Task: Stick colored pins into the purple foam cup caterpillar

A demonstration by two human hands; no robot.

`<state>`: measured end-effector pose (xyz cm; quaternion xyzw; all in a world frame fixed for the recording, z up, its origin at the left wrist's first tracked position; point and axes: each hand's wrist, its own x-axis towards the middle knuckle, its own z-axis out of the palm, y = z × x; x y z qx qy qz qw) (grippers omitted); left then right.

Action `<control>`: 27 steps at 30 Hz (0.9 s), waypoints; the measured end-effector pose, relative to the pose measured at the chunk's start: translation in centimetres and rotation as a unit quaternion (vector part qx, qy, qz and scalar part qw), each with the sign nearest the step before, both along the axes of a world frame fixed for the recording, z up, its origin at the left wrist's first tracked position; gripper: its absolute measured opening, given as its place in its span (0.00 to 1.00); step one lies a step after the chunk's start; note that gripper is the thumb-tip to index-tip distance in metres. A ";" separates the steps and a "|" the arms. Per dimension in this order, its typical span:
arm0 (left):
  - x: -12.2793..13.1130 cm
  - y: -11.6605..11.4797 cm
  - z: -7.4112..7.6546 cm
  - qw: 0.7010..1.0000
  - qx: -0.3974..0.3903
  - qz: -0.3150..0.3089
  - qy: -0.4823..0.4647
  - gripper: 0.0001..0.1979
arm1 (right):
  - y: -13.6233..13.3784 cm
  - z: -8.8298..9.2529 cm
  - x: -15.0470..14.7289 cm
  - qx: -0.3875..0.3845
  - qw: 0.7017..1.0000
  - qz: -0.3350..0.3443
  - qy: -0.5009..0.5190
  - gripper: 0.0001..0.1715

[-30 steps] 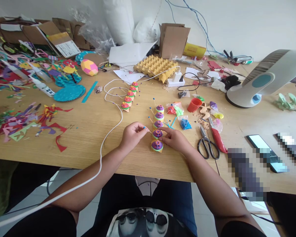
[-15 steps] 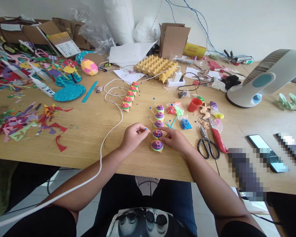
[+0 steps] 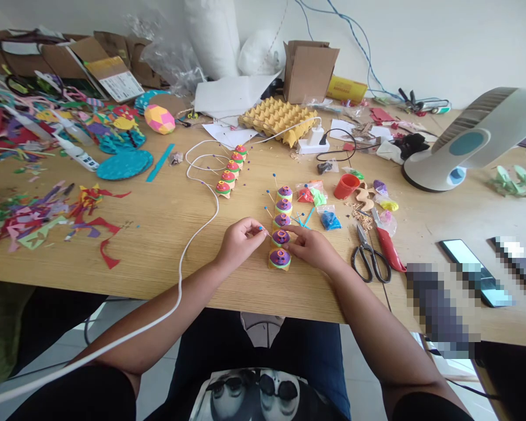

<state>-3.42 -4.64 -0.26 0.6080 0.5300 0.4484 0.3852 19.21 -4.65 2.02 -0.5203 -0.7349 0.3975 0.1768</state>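
In front of me lies a strip of egg-carton cups (image 3: 280,258) dressed in purple, green and orange clay, with blue-tipped sticks standing out from its far cups. My left hand (image 3: 242,240) pinches a thin stick with a blue ball end (image 3: 261,228), its point against or very near the left side of the second-nearest cup. From the right, my right hand (image 3: 312,246) steadies the strip, forefinger and thumb around that same cup. Farther off sits a second strip in red and green clay (image 3: 227,178), with sticks in its sides.
Scissors (image 3: 370,257) and a red-handled knife (image 3: 390,248) lie right of my right hand. Beyond are clay bags (image 3: 330,218), a red cup (image 3: 346,186), an egg tray (image 3: 280,117) and a fan (image 3: 456,140). A white cable (image 3: 182,275) crosses my left forearm; paper scraps (image 3: 39,222) cover the left.
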 end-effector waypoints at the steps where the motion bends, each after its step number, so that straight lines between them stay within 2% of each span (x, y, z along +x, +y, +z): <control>1: 0.0 0.0 0.1 1.000 -0.003 -0.004 -0.006 0.08 | 0.0 0.0 0.0 -0.001 1.000 0.002 0.002 0.32; 6: -0.2 0.0 0.6 0.998 -0.033 -0.018 -0.045 0.15 | 0.0 0.2 0.1 -0.004 1.000 0.013 0.012 0.32; 11: -0.5 0.2 0.6 0.999 -0.008 0.008 -0.044 0.17 | 0.0 0.4 0.2 -0.006 1.000 0.015 0.007 0.32; 15: -0.7 0.2 0.1 1.000 0.005 -0.025 -0.009 0.18 | 0.0 0.2 0.3 -0.005 1.000 0.011 0.014 0.30; 18: -0.7 0.0 -0.2 0.998 0.014 -0.052 0.040 0.16 | 0.0 0.2 0.3 -0.006 1.000 0.010 0.016 0.30; 23: -0.7 -0.1 -0.5 0.990 0.040 -0.035 0.133 0.07 | 0.1 0.2 0.3 -0.004 1.000 0.009 0.019 0.29; 27: -0.9 0.1 -0.6 0.989 0.040 -0.028 0.142 0.07 | 0.1 0.2 0.4 -0.004 1.000 0.009 0.020 0.29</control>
